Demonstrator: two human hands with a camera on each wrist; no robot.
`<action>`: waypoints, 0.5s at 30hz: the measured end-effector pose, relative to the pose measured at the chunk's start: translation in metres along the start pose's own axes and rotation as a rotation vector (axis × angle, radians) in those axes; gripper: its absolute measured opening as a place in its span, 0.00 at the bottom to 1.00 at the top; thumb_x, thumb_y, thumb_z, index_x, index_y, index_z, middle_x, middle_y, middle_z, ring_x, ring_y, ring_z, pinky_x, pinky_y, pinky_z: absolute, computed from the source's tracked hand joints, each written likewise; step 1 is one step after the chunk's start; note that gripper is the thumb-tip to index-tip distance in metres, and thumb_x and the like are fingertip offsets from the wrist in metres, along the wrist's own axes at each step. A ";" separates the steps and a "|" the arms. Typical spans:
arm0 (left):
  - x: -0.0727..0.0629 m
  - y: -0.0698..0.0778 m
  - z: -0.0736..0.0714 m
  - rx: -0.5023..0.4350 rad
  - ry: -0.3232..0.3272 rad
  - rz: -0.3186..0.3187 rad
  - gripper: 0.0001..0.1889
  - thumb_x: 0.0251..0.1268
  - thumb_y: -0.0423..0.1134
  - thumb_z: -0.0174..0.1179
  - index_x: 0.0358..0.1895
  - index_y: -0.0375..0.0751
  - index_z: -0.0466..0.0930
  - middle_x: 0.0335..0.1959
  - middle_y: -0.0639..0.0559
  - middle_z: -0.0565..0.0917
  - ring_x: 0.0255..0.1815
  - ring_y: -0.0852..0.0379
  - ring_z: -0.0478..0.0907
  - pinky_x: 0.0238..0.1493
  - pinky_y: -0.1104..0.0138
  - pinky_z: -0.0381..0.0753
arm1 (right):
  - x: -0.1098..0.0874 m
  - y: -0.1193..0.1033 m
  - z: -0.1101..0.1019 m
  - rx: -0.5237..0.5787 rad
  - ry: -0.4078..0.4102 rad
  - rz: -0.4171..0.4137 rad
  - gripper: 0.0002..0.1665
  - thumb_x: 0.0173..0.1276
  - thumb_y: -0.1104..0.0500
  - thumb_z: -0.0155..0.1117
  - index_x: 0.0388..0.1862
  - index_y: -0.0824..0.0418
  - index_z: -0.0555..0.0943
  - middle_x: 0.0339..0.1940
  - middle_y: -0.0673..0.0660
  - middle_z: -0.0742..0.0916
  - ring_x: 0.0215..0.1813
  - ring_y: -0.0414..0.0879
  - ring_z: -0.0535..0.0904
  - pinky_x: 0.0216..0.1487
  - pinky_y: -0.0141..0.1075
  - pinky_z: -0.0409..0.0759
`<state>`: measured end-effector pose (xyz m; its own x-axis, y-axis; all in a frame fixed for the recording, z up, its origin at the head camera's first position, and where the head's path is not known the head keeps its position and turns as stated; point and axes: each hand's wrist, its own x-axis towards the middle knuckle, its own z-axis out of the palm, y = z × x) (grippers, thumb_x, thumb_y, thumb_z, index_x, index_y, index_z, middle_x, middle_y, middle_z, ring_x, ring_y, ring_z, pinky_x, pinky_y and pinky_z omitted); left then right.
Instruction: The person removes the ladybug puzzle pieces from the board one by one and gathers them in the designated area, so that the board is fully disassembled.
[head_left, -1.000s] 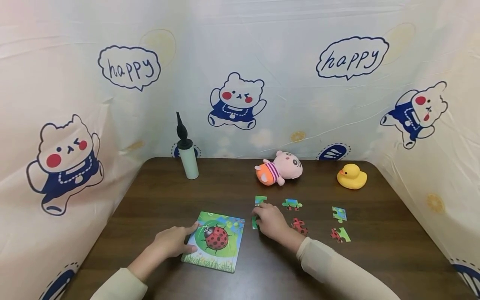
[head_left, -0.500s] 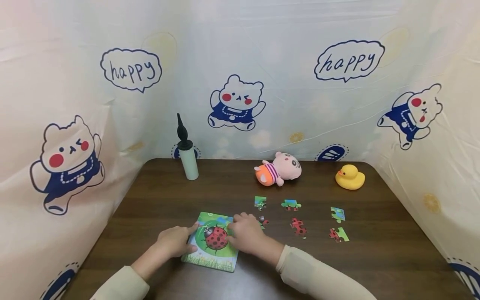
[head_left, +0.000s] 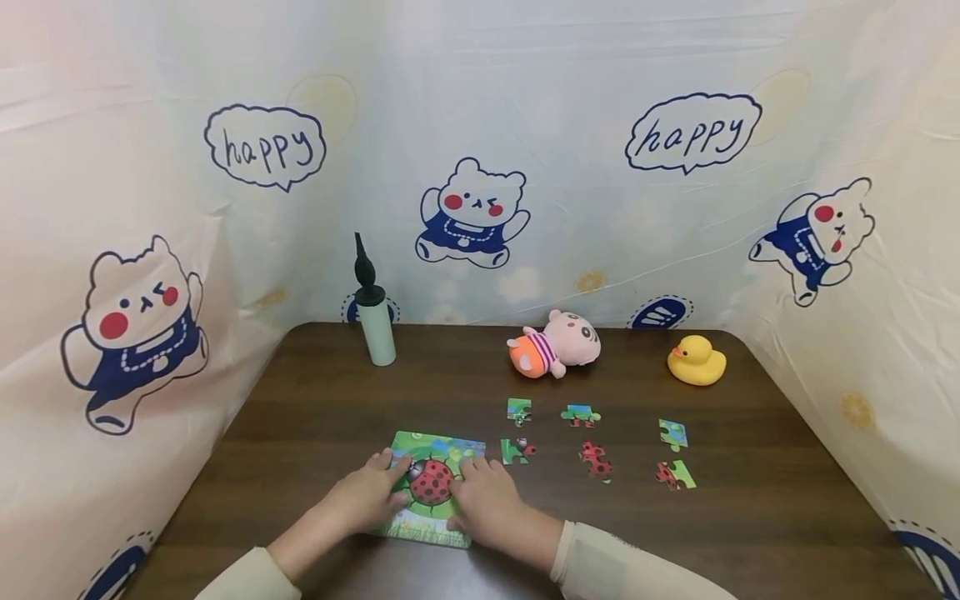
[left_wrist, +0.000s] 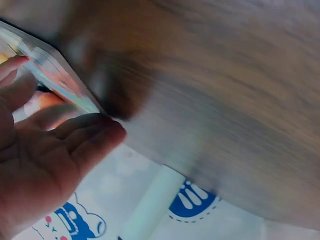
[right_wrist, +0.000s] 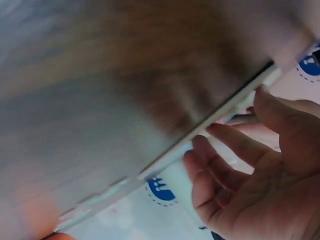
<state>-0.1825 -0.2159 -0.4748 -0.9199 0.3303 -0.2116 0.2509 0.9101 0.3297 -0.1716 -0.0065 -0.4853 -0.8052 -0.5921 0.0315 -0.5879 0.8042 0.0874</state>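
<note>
A square puzzle board (head_left: pixel 432 483) printed with a red ladybug lies flat on the table, nearer me than the loose pieces. My left hand (head_left: pixel 369 492) holds its left side, thumb and forefinger over the picture. The right side is held by my right hand (head_left: pixel 491 500), with its thumb on the front part. In the left wrist view, the fingers of my left hand (left_wrist: pixel 55 150) reach the board's edge (left_wrist: pixel 75 80). Bent fingers of my right hand (right_wrist: pixel 250 165) meet the board's edge (right_wrist: pixel 185 137) in the right wrist view.
Several loose jigsaw pieces, among them a red spotted piece (head_left: pixel 596 460), lie right of the board. Along the table's back stand a pale green hand pump (head_left: pixel 378 333), a pink plush toy (head_left: pixel 558 344) and a yellow rubber duck (head_left: pixel 697 361). A printed curtain (head_left: pixel 480 75) hangs behind.
My right hand has left the jigsaw pieces and come left to the board's right side. My left hand has shifted slightly right onto the board, which has turned a little.
</note>
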 end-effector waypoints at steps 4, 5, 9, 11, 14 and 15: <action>-0.002 0.005 0.006 0.025 0.039 -0.013 0.45 0.53 0.58 0.64 0.67 0.29 0.62 0.66 0.25 0.62 0.66 0.29 0.60 0.55 0.36 0.64 | -0.006 -0.003 -0.006 0.013 -0.030 0.048 0.25 0.50 0.33 0.68 0.28 0.53 0.84 0.35 0.50 0.79 0.40 0.45 0.72 0.41 0.38 0.69; -0.002 0.006 0.007 0.045 0.052 -0.025 0.47 0.52 0.60 0.65 0.67 0.28 0.61 0.66 0.26 0.63 0.66 0.29 0.60 0.55 0.34 0.62 | -0.007 -0.003 -0.007 0.011 -0.032 0.056 0.25 0.49 0.33 0.68 0.25 0.53 0.83 0.35 0.50 0.79 0.40 0.45 0.72 0.40 0.38 0.69; -0.003 0.011 0.007 0.133 0.078 -0.087 0.51 0.50 0.64 0.63 0.67 0.26 0.59 0.66 0.29 0.64 0.67 0.32 0.60 0.52 0.27 0.54 | -0.009 -0.004 -0.010 -0.007 -0.038 0.070 0.25 0.49 0.33 0.68 0.23 0.54 0.82 0.32 0.50 0.76 0.37 0.44 0.69 0.38 0.37 0.67; -0.004 0.013 0.007 0.155 0.073 -0.112 0.52 0.51 0.64 0.63 0.68 0.26 0.58 0.67 0.30 0.64 0.68 0.33 0.59 0.50 0.25 0.52 | -0.009 -0.004 -0.011 -0.015 -0.048 0.067 0.24 0.49 0.34 0.68 0.22 0.53 0.83 0.29 0.49 0.75 0.35 0.44 0.67 0.38 0.37 0.66; -0.003 0.015 0.007 0.168 0.057 -0.124 0.52 0.51 0.65 0.62 0.69 0.27 0.57 0.67 0.31 0.64 0.69 0.34 0.59 0.50 0.24 0.50 | -0.010 -0.005 -0.014 -0.030 -0.069 0.057 0.22 0.50 0.35 0.68 0.21 0.53 0.83 0.25 0.48 0.74 0.32 0.43 0.65 0.36 0.36 0.65; -0.003 0.016 0.007 0.172 0.053 -0.126 0.52 0.51 0.65 0.62 0.69 0.27 0.57 0.67 0.32 0.64 0.69 0.34 0.59 0.50 0.24 0.50 | -0.010 -0.005 -0.014 -0.031 -0.072 0.053 0.22 0.50 0.36 0.69 0.21 0.52 0.82 0.24 0.48 0.73 0.31 0.43 0.64 0.35 0.36 0.65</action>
<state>-0.1732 -0.2008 -0.4755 -0.9605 0.2017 -0.1916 0.1764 0.9741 0.1413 -0.1594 -0.0054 -0.4721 -0.8391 -0.5428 -0.0351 -0.5428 0.8314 0.1186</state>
